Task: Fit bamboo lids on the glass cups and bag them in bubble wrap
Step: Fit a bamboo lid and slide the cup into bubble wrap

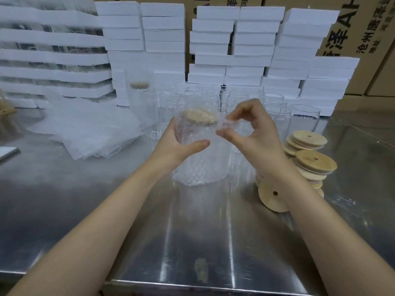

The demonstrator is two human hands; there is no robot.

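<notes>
Task thing: a clear glass cup [192,135] capped by a round pale bamboo lid [201,117] sits inside a clear bubble-wrap bag [198,165], straight ahead between both hands.
Long axis: roughly upright, lid end uppermost. Whether the bag's bottom rests on the bench cannot be told.
Grip, left: the left hand [181,144] curls round the bagged cup's upper part, thumb on the near side.
Grip, right: the right hand [252,129] pinches the bag's loose mouth flap just beside the lid.
Coming move: probably closing that flap over the lid, to the right hand's left.
Surface: shiny steel bench [128,221].
Room: bare glass cups [275,107] behind, loose bamboo lids [314,163] right, flat bubble bags [85,129] left, white foam blocks [235,50] and cardboard cartons [363,28] beyond.
</notes>
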